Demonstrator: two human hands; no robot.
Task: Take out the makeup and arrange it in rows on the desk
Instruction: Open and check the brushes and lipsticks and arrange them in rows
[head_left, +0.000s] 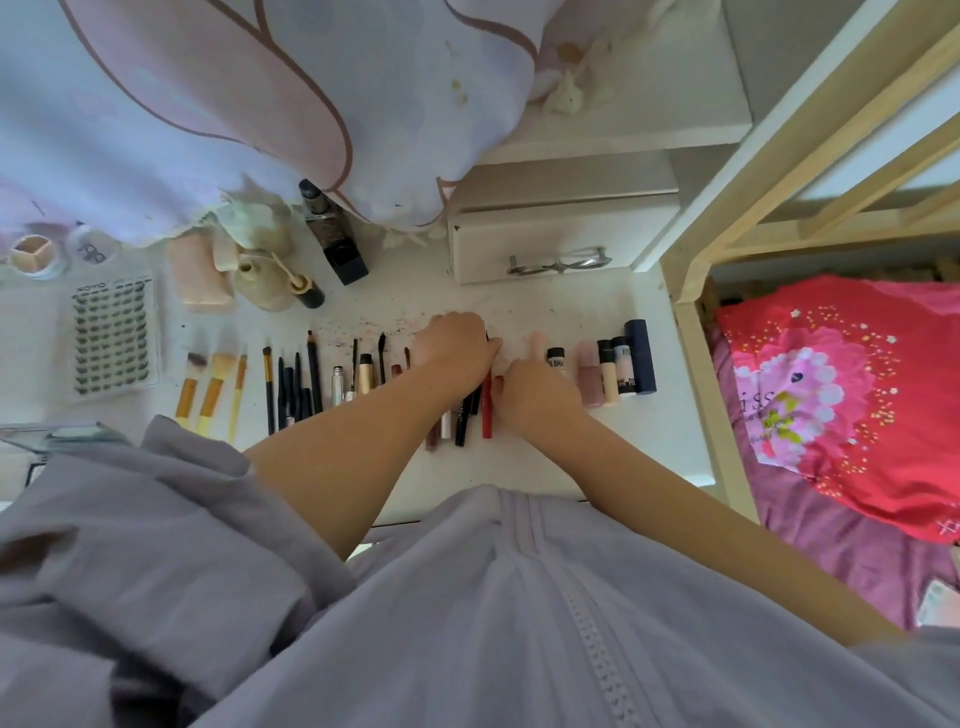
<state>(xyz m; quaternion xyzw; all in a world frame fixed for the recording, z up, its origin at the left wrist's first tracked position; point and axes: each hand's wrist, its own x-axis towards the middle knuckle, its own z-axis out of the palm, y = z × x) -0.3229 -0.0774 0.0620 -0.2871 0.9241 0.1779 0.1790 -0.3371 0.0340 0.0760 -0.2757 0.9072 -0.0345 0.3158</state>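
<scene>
A row of makeup runs across the white counter (545, 462): brushes (210, 389) at left, pencils (296, 384), then bottles (618, 364) at right; the left hand (457, 345) rests mid-row, fingers curled over a black pen (470, 410), grip unclear; the right hand (535, 389) lies just right of the red pencil (487, 415), thumb raised, its other fingers hidden; a lash card (111, 338) lies far left.

Yellow-handled brushes (210, 395), a dark navy tube (641, 356), a red floral cushion (841, 395), lilac sleeves (156, 499).
</scene>
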